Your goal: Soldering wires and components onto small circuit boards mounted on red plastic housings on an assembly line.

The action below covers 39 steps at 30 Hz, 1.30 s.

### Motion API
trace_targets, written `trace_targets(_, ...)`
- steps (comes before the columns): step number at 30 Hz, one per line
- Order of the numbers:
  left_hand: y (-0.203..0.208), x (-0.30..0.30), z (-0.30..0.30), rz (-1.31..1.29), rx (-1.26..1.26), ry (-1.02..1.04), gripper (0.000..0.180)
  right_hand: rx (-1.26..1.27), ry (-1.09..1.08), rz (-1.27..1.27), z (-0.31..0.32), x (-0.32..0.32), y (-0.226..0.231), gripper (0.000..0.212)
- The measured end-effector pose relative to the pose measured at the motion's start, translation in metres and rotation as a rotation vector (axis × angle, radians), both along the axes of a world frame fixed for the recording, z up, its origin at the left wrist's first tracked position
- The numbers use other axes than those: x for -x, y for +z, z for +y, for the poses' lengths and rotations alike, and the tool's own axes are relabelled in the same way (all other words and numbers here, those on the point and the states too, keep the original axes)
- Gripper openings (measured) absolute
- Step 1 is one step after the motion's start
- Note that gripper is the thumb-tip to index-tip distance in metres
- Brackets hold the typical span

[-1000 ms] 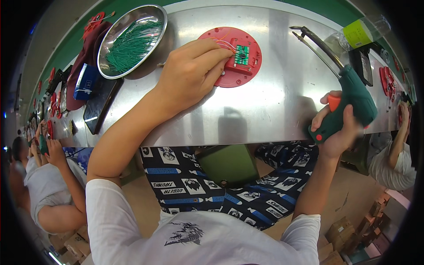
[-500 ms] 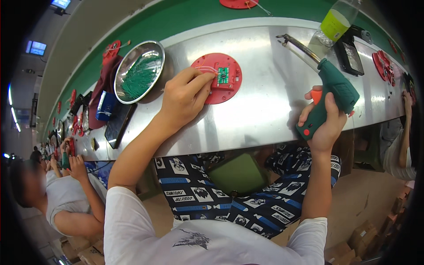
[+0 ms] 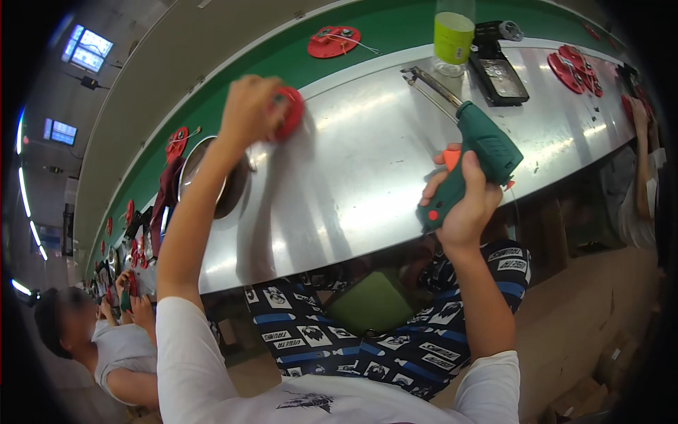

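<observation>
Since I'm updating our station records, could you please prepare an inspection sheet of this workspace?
Surface: silver metal bench top, reflecting light.
Job's things: round red plastic disc; dark green pistol-shaped tool.
Clutter: clear plastic bottle with lime label; black rectangular object near it; shiny metal bowl, partly hidden by the left forearm; round red parts toward the right.
Hands: left hand, blurred, grips the disc; right hand wraps around the tool.
Cables: thin pale wire at another round red disc on the green strip; others unclear.
Surroundings: co-worker in light grey top at left; another person's arm at far right.
</observation>
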<state>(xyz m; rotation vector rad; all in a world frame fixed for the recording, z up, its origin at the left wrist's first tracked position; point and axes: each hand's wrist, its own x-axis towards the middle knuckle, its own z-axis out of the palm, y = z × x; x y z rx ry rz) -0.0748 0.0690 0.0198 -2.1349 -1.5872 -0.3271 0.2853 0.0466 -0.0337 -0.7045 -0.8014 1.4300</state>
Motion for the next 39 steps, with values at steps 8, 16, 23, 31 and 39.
trace_targets(8, -0.019, 0.022, 0.178, -0.204, -0.001, 0.368, 0.058, -0.062, -0.052, 0.011, 0.002, 0.002, -0.001, 0.032)
trace_targets(16, -0.051, -0.055, 0.187, -0.347, 0.29, 0.522, 0.074, -0.072, -0.074, -0.032, 0.002, 0.002, -0.012, 0.038)
trace_targets(23, -0.024, -0.024, 0.085, -0.375, 0.319, 0.029, 0.055, -0.053, -0.061, 0.034, -0.004, 0.009, -0.011, 0.037)
trace_targets(31, 0.009, -0.051, -0.065, -0.314, 0.606, -0.128, 0.026, -0.079, -0.059, -0.012, -0.001, 0.005, -0.008, 0.038)
trace_targets(39, -0.001, -0.024, -0.099, -0.7, 0.435, -0.176, 0.023, -0.02, 0.007, -0.049, 0.001, 0.005, -0.012, 0.042)
